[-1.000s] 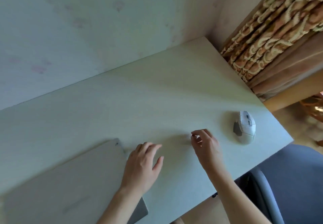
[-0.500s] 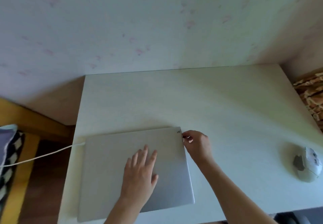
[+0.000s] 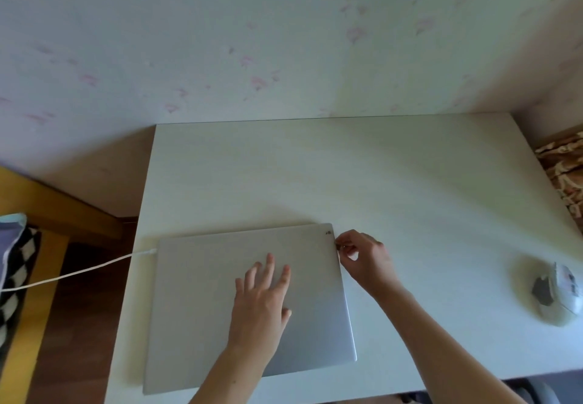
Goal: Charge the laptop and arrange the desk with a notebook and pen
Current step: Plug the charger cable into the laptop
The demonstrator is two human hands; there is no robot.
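Note:
A closed silver laptop (image 3: 202,302) lies flat on the white desk (image 3: 347,176), near its front left. A white charging cable (image 3: 79,272) runs from the left and meets the laptop's left edge at the far corner. My left hand (image 3: 262,302) rests palm down on the lid, fingers spread. My right hand (image 3: 359,255) sits at the laptop's right edge near the far right corner, fingertips pinched against that edge. No notebook or pen is in view.
A white and grey computer mouse (image 3: 564,290) sits at the desk's right side. A wallpapered wall stands behind the desk. A patterned curtain (image 3: 564,176) hangs at the right. A checkered cushion (image 3: 15,277) and wooden furniture are at the left.
The view has swung left, from the desk's right corner to the laptop. My left hand now lies on the lid, and my right hand has reached the laptop's right edge.

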